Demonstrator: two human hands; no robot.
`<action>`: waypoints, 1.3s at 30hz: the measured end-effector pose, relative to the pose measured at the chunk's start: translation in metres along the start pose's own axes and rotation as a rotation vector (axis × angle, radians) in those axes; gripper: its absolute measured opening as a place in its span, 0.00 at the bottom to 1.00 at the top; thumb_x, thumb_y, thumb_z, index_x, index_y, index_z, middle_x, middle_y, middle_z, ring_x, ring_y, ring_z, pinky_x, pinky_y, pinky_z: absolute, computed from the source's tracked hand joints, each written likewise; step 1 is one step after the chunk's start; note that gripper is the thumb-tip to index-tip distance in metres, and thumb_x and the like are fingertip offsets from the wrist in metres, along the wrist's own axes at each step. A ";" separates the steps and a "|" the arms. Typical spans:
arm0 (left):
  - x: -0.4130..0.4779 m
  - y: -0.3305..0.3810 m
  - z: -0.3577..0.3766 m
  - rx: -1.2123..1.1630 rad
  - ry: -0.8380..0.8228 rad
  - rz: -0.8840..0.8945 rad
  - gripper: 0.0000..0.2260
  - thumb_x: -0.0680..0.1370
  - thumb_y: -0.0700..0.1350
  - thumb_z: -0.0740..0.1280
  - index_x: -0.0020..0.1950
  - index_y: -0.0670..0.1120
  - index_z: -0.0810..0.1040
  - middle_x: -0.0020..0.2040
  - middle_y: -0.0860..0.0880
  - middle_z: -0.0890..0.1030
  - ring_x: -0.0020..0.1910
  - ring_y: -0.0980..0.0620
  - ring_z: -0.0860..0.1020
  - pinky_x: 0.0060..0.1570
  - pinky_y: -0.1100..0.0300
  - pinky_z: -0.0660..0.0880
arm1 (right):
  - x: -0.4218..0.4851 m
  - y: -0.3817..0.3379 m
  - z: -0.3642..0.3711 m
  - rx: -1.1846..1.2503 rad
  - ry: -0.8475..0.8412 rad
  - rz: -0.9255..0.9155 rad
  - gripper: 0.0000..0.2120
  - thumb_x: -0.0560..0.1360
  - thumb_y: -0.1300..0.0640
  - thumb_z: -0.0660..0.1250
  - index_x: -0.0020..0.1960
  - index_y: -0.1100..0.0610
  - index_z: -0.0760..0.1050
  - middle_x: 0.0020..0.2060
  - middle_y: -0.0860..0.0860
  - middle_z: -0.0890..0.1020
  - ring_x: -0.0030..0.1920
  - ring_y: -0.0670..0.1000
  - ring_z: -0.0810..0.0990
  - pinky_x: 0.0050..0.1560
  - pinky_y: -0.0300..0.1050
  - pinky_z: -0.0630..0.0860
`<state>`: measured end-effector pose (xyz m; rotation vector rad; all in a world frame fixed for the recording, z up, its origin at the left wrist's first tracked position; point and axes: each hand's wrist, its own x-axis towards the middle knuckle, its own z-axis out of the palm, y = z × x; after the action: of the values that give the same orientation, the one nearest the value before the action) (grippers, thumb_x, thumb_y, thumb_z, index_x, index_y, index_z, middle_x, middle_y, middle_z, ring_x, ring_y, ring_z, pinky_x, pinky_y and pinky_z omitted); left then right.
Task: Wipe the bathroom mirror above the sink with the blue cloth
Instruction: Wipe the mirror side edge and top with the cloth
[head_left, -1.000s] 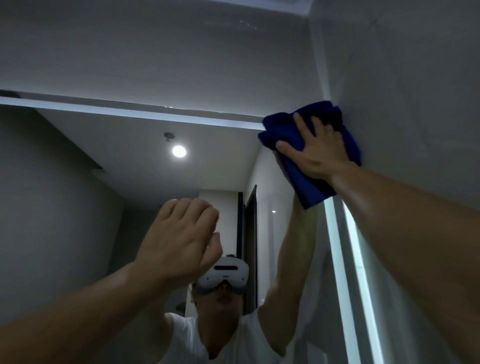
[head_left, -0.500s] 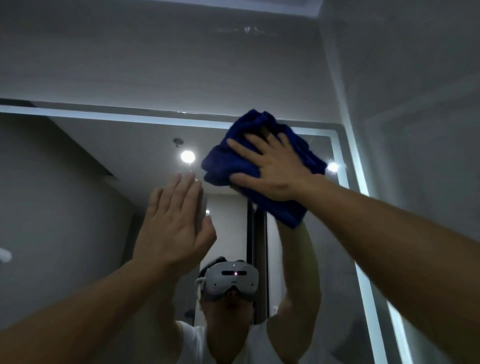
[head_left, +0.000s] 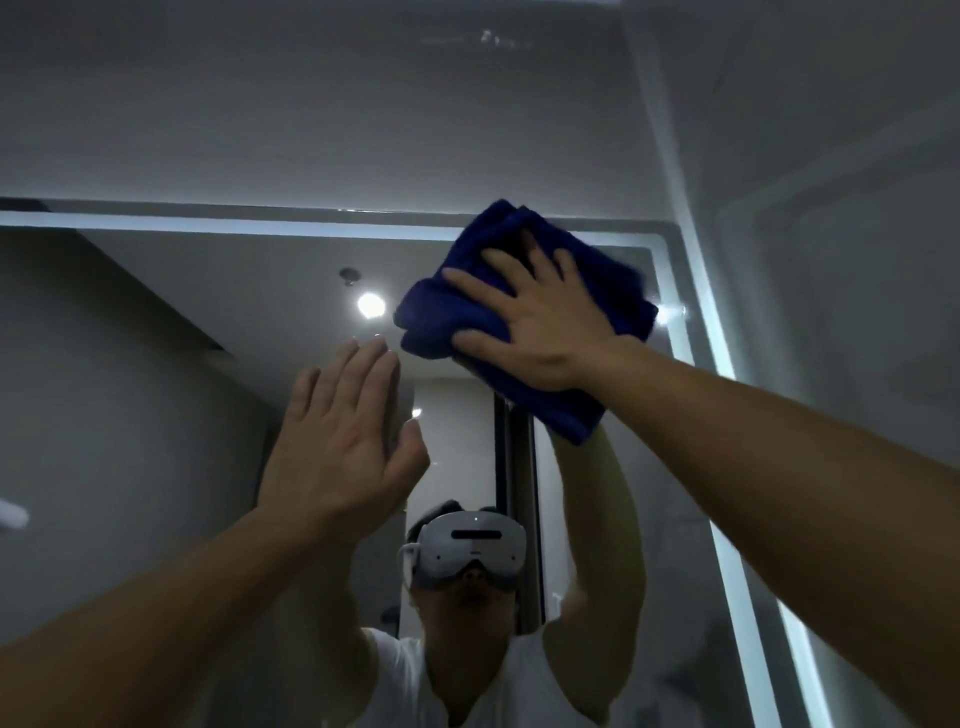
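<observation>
Cloth (head_left: 439, 312) under right hand (head_left: 540, 332), long axis diagonal

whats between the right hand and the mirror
The cloth: the right hand presses it against the mirror near its top right corner, as the head view shows.

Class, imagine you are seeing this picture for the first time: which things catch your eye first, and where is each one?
The blue cloth stands out first, pressed flat under the right hand near the upper right corner of the mirror. Next comes the left hand, raised open-palmed toward the glass, lower left of the cloth. A glowing light strip frames the top and right edges, and a white headset shows in the reflection below.
</observation>
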<state>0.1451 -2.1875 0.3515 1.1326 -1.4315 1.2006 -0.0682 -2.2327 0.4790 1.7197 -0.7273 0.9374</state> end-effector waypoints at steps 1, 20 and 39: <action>0.000 0.000 0.000 0.002 -0.002 -0.001 0.36 0.77 0.63 0.44 0.81 0.46 0.54 0.82 0.48 0.53 0.80 0.53 0.45 0.75 0.55 0.38 | 0.000 0.007 -0.001 0.016 -0.014 -0.024 0.32 0.76 0.28 0.43 0.78 0.35 0.41 0.80 0.49 0.47 0.79 0.59 0.39 0.75 0.65 0.37; -0.001 -0.002 0.002 0.018 -0.004 0.019 0.35 0.78 0.61 0.44 0.81 0.44 0.56 0.81 0.45 0.55 0.80 0.49 0.49 0.78 0.49 0.44 | -0.026 0.030 -0.007 0.084 -0.027 0.353 0.29 0.79 0.32 0.44 0.78 0.36 0.41 0.80 0.50 0.47 0.79 0.61 0.41 0.75 0.64 0.38; -0.067 0.020 0.018 0.026 0.091 0.118 0.27 0.79 0.52 0.53 0.74 0.40 0.69 0.76 0.40 0.67 0.77 0.43 0.61 0.74 0.40 0.56 | -0.097 -0.037 0.012 0.054 0.015 0.470 0.30 0.80 0.34 0.43 0.78 0.38 0.37 0.80 0.53 0.49 0.78 0.64 0.45 0.75 0.67 0.40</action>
<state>0.1339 -2.1971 0.2809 1.0089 -1.4337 1.3396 -0.0850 -2.2291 0.3757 1.6135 -1.1339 1.2955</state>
